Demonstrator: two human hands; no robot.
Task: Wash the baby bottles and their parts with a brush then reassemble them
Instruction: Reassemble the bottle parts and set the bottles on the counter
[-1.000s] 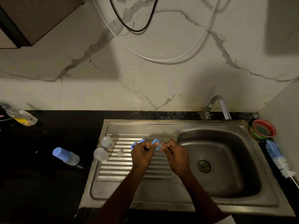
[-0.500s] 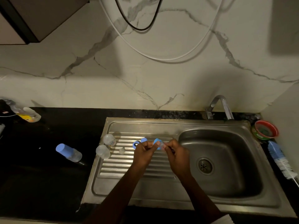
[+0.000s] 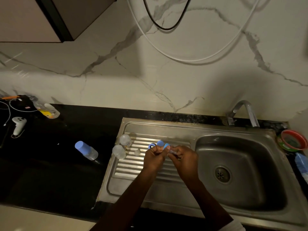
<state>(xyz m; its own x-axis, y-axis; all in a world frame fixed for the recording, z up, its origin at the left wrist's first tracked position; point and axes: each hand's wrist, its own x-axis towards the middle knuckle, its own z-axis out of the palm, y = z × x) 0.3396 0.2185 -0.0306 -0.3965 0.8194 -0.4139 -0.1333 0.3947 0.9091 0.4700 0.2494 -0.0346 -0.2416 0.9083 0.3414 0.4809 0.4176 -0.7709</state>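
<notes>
Both hands meet over the ribbed drainboard (image 3: 130, 165) of the steel sink. My left hand (image 3: 154, 157) pinches a blue bottle ring (image 3: 167, 145) at its fingertips. My right hand (image 3: 184, 158) pinches a small clear teat (image 3: 172, 151) against that ring. Behind the hands lie another blue ring (image 3: 151, 145) and a blue cap (image 3: 160, 143). Two clear bottles (image 3: 125, 140) (image 3: 118, 151) stand at the drainboard's left end, with a small clear part (image 3: 137, 152) beside them. A capped bottle with a blue lid (image 3: 85, 150) lies on the black counter.
The sink basin (image 3: 250, 189) with its drain is right of the hands, the tap (image 3: 245, 112) behind it. A red and green bowl (image 3: 293, 140) and a blue bottle brush (image 3: 302, 162) sit at the far right. A white controller (image 3: 18, 125), cables and a soap bottle (image 3: 48, 110) lie far left.
The hands stay together on the ring and teat with small finger movement. The view has shifted, so more of the left counter shows.
</notes>
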